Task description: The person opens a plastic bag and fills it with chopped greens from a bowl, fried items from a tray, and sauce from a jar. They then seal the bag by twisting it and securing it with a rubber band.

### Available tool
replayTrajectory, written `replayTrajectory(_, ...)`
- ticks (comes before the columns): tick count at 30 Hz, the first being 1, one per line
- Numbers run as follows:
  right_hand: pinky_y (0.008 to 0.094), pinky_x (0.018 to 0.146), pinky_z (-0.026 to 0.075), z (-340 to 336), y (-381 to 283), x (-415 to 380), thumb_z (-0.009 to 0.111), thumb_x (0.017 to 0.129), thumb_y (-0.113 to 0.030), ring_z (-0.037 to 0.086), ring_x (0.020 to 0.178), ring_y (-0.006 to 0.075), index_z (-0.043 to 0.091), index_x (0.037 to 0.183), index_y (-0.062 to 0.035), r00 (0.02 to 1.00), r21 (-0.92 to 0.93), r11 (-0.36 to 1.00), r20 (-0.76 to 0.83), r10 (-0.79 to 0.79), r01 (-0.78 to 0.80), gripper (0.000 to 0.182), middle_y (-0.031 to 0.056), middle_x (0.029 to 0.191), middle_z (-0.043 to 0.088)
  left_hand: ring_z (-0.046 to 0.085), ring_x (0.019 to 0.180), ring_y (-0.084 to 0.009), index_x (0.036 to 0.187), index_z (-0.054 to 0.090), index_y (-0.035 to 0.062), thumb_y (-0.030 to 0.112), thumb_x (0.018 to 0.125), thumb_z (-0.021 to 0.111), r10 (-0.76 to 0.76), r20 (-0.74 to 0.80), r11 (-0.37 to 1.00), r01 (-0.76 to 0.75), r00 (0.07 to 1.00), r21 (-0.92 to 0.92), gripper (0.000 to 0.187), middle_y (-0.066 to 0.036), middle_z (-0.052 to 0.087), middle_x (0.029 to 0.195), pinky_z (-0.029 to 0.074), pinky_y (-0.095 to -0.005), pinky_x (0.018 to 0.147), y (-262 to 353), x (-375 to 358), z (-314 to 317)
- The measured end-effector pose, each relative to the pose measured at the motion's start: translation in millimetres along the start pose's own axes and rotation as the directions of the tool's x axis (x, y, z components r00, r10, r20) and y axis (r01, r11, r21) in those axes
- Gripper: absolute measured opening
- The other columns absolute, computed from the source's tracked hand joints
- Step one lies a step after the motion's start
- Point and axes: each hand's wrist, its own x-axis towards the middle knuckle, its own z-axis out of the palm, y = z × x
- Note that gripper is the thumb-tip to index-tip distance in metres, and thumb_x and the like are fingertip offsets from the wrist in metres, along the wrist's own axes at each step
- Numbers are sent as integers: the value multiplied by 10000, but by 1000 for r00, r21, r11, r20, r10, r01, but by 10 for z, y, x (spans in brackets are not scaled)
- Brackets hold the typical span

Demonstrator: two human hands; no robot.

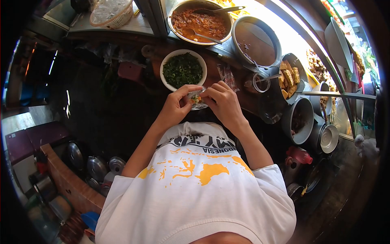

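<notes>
Between my two hands is a small see-through plastic bag (pixel 198 106) with green, white and orange bits of food inside. My left hand (pixel 177 102) pinches the bag on its left side, fingers curled. On the opposite side, the bag's upper edge is gripped by my right hand (pixel 222 99), whose fingers are bent together. Just beyond the left hand stands a white bowl (pixel 164 77) heaped with chopped green leaves (pixel 183 69). A crumpled piece of clear plastic (pixel 228 77) lies past the right hand.
Behind the bowl sit a pot of reddish food (pixel 199 24) with spoons and a pot of brown sauce (pixel 254 42). To the right are a glass jar (pixel 261 82), fried pieces (pixel 289 79) and a grey pot (pixel 301 122). Pot lids (pixel 96 167) stand at lower left.
</notes>
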Motion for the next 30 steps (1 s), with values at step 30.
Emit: replayTrajectory(30,216,616,475,-929,1681,-718,542,978,-114,600,689,73,634,973,-5,749,261,934,-561,352,-244,142,37,833,673,577,646,-133,1171,608,-9,-102,699,513,6,491,981,-100,871,166,491,-113,461,1443,469,-265,635,-126,1116,1427)
